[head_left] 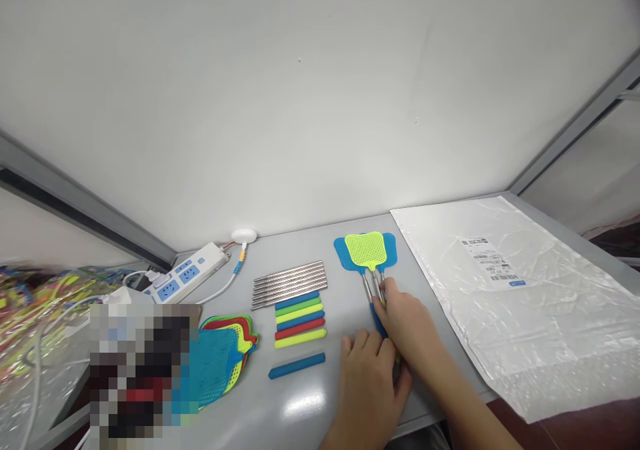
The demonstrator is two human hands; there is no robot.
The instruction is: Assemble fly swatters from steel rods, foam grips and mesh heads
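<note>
Three fly swatters lie together on the table, a yellow-green one (367, 249) on top and blue heads (343, 255) showing at either side. My right hand (407, 317) is closed around them where the metal shafts meet the handles. Lower down, my left hand (367, 383) is bent around the handle ends, its thumb and index finger at a yellow handle; its grip is partly hidden. To the left lie several loose handles in blue (297, 366), green, yellow and red (300, 329). Above them is a row of metal rods (289, 285).
Loose swatter heads (217, 363) are stacked at the left, partly behind a pixelated patch. A power strip (187, 273) and a white round device (244, 237) with a cable sit near the wall. A white bubble mailer (480, 290) covers the right side. Plastic-wrapped items (40, 323) lie far left.
</note>
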